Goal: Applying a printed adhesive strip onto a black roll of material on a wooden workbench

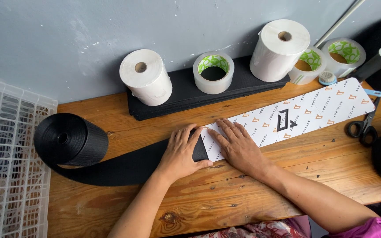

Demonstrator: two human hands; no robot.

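Head view. The left hand (181, 151) lies flat and open, palm down, on the black strap (124, 165), with its fingertips at the near end of the white card (287, 118). The thumb points right along the strap's front edge. The right hand (239, 147) also lies flat and open, palm down, on the card's left end, fingers spread and pointing up-left. The two hands sit just beside each other; neither grips anything.

The card is a long white strip with rounded corners, printed with small orange marks and one larger black mark near its middle. It lies on the wooden surface (314, 176) at a slant, running from the hands up toward the right. Its left end overlaps the strap end.

The strap runs left from the hands along the surface to a black roll (69, 139), which rests on its side near the left edge.

Behind the hands, a stack of black sheets (181, 94) lies against the grey wall (67, 39). On or behind the stack stand two white paper rolls (145, 77) (279, 49) and a clear tape roll (213, 72). Two more tape rolls (327, 61) stand to the right, touching each other.

Scissors (364, 123) with black handles lie at the card's far right end. A white plastic crate (9, 163) stands off the left edge of the surface.
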